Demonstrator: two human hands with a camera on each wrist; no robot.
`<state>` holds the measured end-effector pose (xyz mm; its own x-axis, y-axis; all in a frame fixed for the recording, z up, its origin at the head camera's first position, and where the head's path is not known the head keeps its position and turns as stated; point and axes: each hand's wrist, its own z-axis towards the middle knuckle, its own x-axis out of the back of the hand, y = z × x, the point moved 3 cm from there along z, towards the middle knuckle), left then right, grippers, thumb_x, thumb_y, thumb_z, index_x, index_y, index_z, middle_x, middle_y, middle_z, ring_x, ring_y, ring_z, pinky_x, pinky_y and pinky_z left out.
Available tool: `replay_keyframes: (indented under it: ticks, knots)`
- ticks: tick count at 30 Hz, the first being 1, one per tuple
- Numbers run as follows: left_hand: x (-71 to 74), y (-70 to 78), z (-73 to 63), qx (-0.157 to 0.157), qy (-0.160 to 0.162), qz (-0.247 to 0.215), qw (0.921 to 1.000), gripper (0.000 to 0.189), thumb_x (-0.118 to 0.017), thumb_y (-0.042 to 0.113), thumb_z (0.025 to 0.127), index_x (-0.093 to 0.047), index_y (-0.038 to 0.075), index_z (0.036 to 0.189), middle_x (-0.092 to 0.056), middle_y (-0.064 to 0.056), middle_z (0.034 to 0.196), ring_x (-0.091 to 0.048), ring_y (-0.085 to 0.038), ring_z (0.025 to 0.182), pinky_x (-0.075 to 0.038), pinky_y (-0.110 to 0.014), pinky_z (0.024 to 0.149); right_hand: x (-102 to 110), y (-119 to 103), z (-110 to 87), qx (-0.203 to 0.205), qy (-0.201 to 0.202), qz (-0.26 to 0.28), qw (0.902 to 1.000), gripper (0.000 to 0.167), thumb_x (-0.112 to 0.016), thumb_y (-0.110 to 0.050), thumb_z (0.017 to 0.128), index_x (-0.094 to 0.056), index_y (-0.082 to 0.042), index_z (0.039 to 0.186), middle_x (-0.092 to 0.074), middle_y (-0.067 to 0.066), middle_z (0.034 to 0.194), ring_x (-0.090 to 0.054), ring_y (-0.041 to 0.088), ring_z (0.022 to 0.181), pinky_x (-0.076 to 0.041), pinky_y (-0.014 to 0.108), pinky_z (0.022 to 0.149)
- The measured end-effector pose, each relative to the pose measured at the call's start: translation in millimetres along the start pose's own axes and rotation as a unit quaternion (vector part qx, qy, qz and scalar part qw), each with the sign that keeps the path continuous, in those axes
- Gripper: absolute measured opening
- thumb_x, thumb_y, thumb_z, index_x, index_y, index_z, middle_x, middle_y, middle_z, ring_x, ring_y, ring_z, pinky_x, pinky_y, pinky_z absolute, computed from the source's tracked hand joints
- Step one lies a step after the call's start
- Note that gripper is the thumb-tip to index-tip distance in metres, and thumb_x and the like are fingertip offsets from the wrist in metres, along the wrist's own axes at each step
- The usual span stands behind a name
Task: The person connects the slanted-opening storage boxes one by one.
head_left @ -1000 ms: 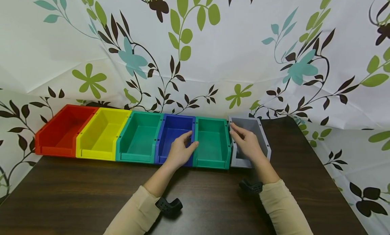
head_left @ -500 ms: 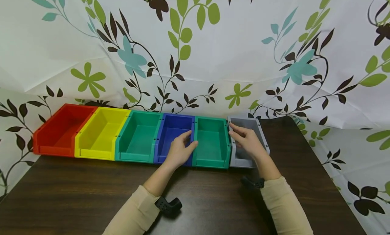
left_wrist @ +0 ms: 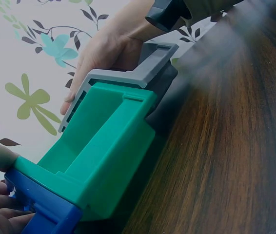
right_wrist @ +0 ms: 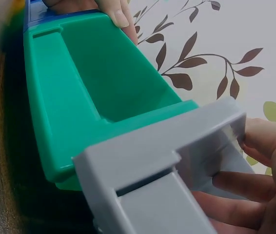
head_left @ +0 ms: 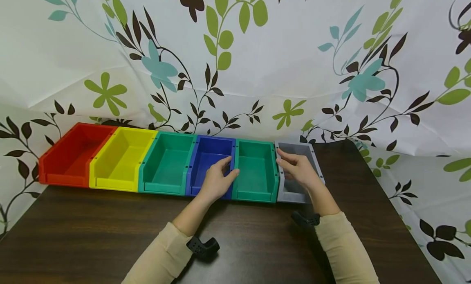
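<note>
My left hand (head_left: 217,179) reaches over the blue bin (head_left: 211,163), its fingers inside. Its thumb lies over the wall shared with the right-hand green bin (head_left: 255,169), so it pinches the two adjoining walls. In the left wrist view the thumb (left_wrist: 1,157) presses at the green bin's rim. My right hand (head_left: 299,169) holds the left wall of the grey bin (head_left: 314,161), which stands against that green bin. The right wrist view has several fingers (right_wrist: 243,185) inside the grey bin and the thumb at its rim. All these bins show bare insides.
Further left in the row stand a teal-green bin (head_left: 169,165), a yellow bin (head_left: 125,159) and a red bin (head_left: 79,155). The bins sit along the back of a dark wooden table (head_left: 250,243). A leaf-patterned cloth (head_left: 265,67) hangs close behind them.
Both hands keep their grips and the bins hold nearly the same places. Only a slight shift of the head view shows.
</note>
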<state>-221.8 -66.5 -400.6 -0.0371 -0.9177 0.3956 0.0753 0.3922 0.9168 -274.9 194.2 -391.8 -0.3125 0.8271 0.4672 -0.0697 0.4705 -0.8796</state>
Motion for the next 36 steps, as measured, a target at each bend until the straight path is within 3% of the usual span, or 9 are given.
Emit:
replay_keyframes:
  ticks: [12, 24, 27, 31, 36]
  knots:
    - [1.3, 1.1, 0.5, 0.003, 0.000, 0.002, 1.0000, 0.055, -0.061, 0.024, 0.092, -0.044, 0.004, 0.140, -0.048, -0.019, 0.141, -0.048, -0.033, 0.128, -0.042, -0.046, 0.104, -7.3, 6.9, 2.5, 0.003, 0.011, 0.005, 0.9999, 0.056, -0.056, -0.037, 0.094, -0.041, -0.016, 0.143, -0.042, 0.015, 0.146, -0.061, 0.038, 0.110, -0.058, 0.046, 0.072]
    - [0.1, 3.2, -1.4, -0.008, 0.003, 0.016, 0.9998, 0.054, -0.061, 0.023, 0.092, -0.045, 0.003, 0.139, -0.049, -0.020, 0.139, -0.049, -0.034, 0.127, -0.042, -0.047, 0.103, -10.5, 11.2, -3.3, -0.001, 0.032, 0.031, 0.9990, 0.055, -0.057, -0.037, 0.094, -0.040, -0.021, 0.144, -0.041, 0.013, 0.146, -0.059, 0.038, 0.112, -0.058, 0.046, 0.075]
    - [0.2, 3.1, -0.9, -0.032, 0.009, 0.049, 0.9983, 0.055, -0.060, 0.025, 0.092, -0.045, 0.002, 0.139, -0.048, -0.020, 0.140, -0.046, -0.034, 0.130, -0.039, -0.049, 0.106, -11.4, 10.8, -4.8, -0.003, 0.038, 0.030, 0.9988, 0.055, -0.056, -0.037, 0.094, -0.040, -0.021, 0.144, -0.042, 0.013, 0.145, -0.060, 0.038, 0.111, -0.058, 0.045, 0.074]
    - [6.0, 3.5, -3.1, -0.092, 0.036, 0.106, 0.9895, 0.056, -0.060, 0.028, 0.092, -0.045, 0.000, 0.138, -0.043, -0.021, 0.144, -0.039, -0.036, 0.135, -0.034, -0.052, 0.109, -13.1, 9.2, -6.5, 0.004, 0.042, 0.001, 0.9991, 0.054, -0.055, -0.038, 0.094, -0.040, -0.021, 0.144, -0.047, 0.015, 0.143, -0.061, 0.033, 0.107, -0.059, 0.042, 0.072]
    - [36.6, 9.0, -8.0, -0.175, 0.116, 0.143, 0.9671, 0.050, -0.061, 0.023, 0.091, -0.051, -0.004, 0.132, -0.048, -0.022, 0.139, -0.044, -0.038, 0.130, -0.037, -0.054, 0.106, -15.0, 3.7, -8.8, 0.006, 0.051, -0.048, 0.9975, 0.058, -0.055, -0.044, 0.093, -0.040, -0.021, 0.145, -0.056, 0.020, 0.131, -0.060, 0.027, 0.093, -0.059, 0.038, 0.070]
